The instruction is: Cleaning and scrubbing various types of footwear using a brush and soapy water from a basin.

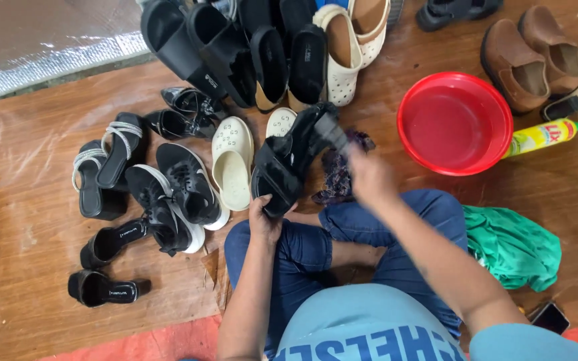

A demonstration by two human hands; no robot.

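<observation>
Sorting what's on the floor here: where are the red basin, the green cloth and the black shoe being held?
red basin (454, 122), head view, inner bottom.
green cloth (513, 246), head view, middle of the bundle.
black shoe (282, 167), head view, upper strap.

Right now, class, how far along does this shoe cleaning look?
Done: cannot tell; no shoe looks plainly finished. In hand: the left hand holds a black shoe by its end while the blurred right hand works its upper end with something dark. Left: black sneakers, cream clogs, brown shoes lie untouched. The red basin looks empty.
</observation>
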